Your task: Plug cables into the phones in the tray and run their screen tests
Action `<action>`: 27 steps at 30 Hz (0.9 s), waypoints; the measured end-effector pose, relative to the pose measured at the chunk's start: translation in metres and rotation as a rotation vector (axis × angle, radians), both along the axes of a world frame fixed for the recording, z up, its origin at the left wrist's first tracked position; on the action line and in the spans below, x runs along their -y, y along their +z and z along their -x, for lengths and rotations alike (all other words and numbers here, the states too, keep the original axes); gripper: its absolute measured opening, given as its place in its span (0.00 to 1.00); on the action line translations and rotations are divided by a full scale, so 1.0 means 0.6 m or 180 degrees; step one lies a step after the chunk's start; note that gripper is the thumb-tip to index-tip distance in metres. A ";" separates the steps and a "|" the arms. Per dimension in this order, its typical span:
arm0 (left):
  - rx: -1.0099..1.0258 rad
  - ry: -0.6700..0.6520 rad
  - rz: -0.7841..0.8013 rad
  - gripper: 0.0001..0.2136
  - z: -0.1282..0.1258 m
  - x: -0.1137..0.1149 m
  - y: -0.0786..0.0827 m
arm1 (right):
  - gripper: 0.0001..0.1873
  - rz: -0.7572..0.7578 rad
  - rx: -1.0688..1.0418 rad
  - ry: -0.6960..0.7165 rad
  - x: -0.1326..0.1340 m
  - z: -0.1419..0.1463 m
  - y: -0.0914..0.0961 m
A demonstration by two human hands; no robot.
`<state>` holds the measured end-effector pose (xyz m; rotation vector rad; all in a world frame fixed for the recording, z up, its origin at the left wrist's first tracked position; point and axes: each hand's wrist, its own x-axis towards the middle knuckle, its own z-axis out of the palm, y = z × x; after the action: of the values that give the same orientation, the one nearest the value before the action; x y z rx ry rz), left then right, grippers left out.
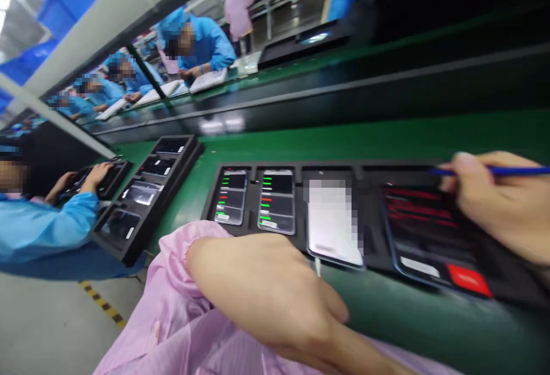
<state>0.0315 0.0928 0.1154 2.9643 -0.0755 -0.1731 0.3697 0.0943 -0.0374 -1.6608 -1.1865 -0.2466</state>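
My right hand [502,203] pinches a thin blue pen-like stick [519,171] above the rightmost phone [425,232], whose screen is dark with red text lines and a red block. My left hand [270,289] is in front of the tray's near edge, back up. One of its fingers stretches toward the lower right; the others are partly hidden. Just above it, a short white cable end [318,266] shows below a phone with a bright white screen [330,220]. Two more phones with green and red lines, one left [232,197] and one middle [276,200], lie in the black tray [253,164].
Left stands a stack of black trays [150,189] holding several phones. Beyond it, a co-worker in blue [47,226] has both hands on another tray. A dark ledge with a rail [301,91] runs behind the green bench [507,134]. More workers sit opposite.
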 end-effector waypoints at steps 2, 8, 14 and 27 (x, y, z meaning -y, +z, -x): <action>-0.0011 -0.0331 0.0376 0.17 -0.014 -0.003 0.007 | 0.42 -0.0155 -0.0068 0.0089 0.012 -0.006 0.001; -0.0302 0.0209 0.0483 0.17 -0.032 0.015 0.000 | 0.40 0.0002 0.0274 0.0728 0.027 0.005 0.027; -0.0865 0.1097 -0.0038 0.15 -0.065 0.042 -0.040 | 0.23 0.0232 0.1257 0.1750 0.101 0.109 0.047; -0.0645 0.2738 0.0793 0.23 -0.061 0.039 -0.149 | 0.18 0.0617 0.1500 0.1371 0.092 0.172 -0.020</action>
<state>0.0679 0.0692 0.0262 2.4464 1.0810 -0.3060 0.2667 0.0389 -0.0493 -1.5028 -1.9420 -0.2639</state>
